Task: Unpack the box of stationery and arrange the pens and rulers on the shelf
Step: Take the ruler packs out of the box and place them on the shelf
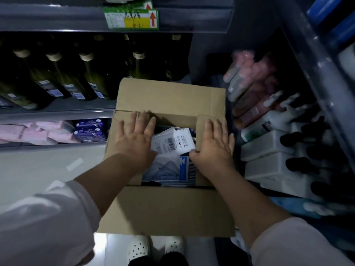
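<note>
Cardboard box [169, 210] holds white stationery packets [172, 143]; left hand [134, 137], right hand [215, 144] press flat-fingered on its flaps [202, 120].

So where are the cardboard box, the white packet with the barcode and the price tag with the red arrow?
cardboard box [169, 210]: head view, on the near flap.
white packet [182, 141]: head view, on its printed face beside the barcode.
price tag [136, 22]: head view, on its yellow patch.

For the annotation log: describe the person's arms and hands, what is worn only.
The left hand and right hand are bare: no gloves, rings or watch in view. The left sleeve and right sleeve are white and loose, and end short of the wrists, leaving the forearms uncovered.
</note>
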A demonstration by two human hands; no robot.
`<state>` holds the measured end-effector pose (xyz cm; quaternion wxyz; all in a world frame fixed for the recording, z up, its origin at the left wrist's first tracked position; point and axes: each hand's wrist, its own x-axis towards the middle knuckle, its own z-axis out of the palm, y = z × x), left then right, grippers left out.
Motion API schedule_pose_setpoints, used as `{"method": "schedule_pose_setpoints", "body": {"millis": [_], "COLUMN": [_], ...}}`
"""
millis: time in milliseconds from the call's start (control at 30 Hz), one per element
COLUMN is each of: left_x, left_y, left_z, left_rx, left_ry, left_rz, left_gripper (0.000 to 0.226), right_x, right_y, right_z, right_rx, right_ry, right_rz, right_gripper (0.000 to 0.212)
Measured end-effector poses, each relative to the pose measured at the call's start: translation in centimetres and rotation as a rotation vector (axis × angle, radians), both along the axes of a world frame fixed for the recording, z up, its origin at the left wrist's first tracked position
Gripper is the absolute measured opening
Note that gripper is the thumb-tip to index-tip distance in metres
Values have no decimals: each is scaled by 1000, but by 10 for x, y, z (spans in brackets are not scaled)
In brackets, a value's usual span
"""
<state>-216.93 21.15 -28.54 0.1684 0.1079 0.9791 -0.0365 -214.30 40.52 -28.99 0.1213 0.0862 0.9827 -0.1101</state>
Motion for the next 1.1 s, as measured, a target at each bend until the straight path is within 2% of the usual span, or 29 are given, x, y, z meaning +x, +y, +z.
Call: {"method": "schedule_pose_setpoints", "body": {"millis": [133, 267, 367, 433, 500, 567, 633, 700, 867, 1000, 1100], "left_x": [28, 46, 50, 52, 54, 56, 56, 56, 53, 53, 52], "left_y": [16, 29, 34, 35, 32, 28, 24, 23, 20, 9, 1], "left_z": [12, 17, 17, 16, 14, 9, 4, -1, 3, 18, 34], "left_rx": [38, 56, 39, 26, 16, 1, -10, -12, -50, -113, -132], "left_ry": [-58, -129, -166, -181, -186, -191, -198, -199, -168, -144, -102], "left_rz": [-133, -209, -207, -202, -195, -190, -185, -183, -233, -312, -354], "left_gripper": [81, 69, 68, 67, 66, 65, 65, 65, 64, 62, 58], "right_x": [11, 28, 50, 63, 69, 66, 62, 60, 59, 56, 54], "right_y": [14, 43, 60, 62, 54, 47, 38, 33, 36, 20, -1], "right_z": [36, 50, 41, 29, 16, 0, -8, -14, -14, -3, 11], "right_rx": [6, 178, 319, 348, 272, 97, -72, -130, -98, 37, 43], "right_ry": [208, 407, 358, 268, 110, -82, -171, -131, -115, -75, -25], "right_rz": [64, 160, 139, 92, 20, -39, -131, -191, -191, -145, -73], "right_gripper": [68, 56, 46, 50, 55, 61, 71, 78, 88, 81, 76]}}
